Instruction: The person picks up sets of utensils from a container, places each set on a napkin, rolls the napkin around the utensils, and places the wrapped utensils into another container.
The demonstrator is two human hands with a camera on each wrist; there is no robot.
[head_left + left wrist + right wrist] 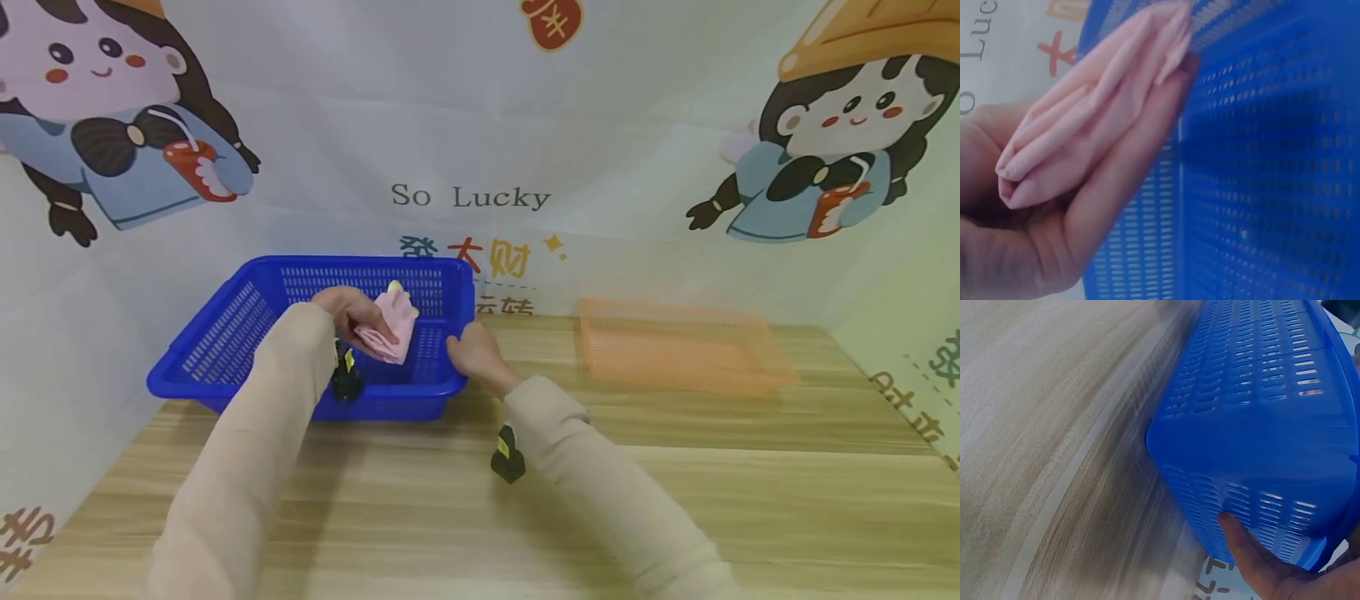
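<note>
A folded pink cloth (397, 321) with pale yellow-green bits along its upper edge is held in my left hand (352, 310), over the inside of a blue plastic basket (405, 390). In the left wrist view, the cloth (1097, 112) shows several soft folds lying between thumb and fingers. My right hand (477, 350) grips the basket's right rim. Seen from the right wrist, one digit of that hand (1279, 572) lies along the slotted outer wall of the basket (1235, 437); the rest of the hand is partly cut off. My left forearm hides part of the basket.
To the right, a shallow orange basket (690, 383) stands on the wood-grain table (420, 508) near the back. A printed backdrop (465, 125) rises right behind both baskets. Black wrist devices (507, 457) hang below my sleeves.
</note>
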